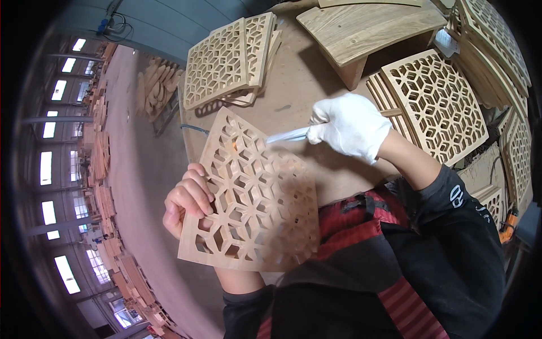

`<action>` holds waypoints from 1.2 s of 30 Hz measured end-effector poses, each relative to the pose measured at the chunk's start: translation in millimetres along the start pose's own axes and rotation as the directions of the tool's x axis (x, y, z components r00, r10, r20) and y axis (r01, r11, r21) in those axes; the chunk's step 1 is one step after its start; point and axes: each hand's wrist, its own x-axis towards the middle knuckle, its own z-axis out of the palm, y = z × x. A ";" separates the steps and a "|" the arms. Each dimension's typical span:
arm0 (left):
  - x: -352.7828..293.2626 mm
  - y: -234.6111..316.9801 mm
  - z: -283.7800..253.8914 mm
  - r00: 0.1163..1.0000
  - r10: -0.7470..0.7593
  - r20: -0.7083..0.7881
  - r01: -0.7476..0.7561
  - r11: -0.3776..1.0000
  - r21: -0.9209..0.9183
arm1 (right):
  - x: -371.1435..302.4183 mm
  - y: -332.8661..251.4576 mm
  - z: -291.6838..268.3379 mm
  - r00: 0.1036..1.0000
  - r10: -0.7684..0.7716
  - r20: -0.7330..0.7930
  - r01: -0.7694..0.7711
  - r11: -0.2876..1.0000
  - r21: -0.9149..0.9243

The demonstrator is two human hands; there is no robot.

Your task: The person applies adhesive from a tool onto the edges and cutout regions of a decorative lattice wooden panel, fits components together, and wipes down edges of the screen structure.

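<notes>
Bare left hand [187,196] grips the left edge of a pale wooden lattice panel [261,210]; white-gloved right hand [349,127] pinches a flat, pale-grey strip [289,135] by the panel's upper edge, with room over the brown tabletop [288,87] beyond.

Tan table [287,93] | 11 o'clock: stacked lattice panels [246,59] | 1 o'clock: low wooden stool [370,33] | 2 o'clock: another lattice-panel pile [437,104]
</notes>
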 end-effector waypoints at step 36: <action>22.0 27.0 52.1 0.995 0.012 0.104 -0.027 0.989 0.143 | 37.3 -109.7 -10.2 0.892 -0.434 0.124 0.451 0.857 -0.248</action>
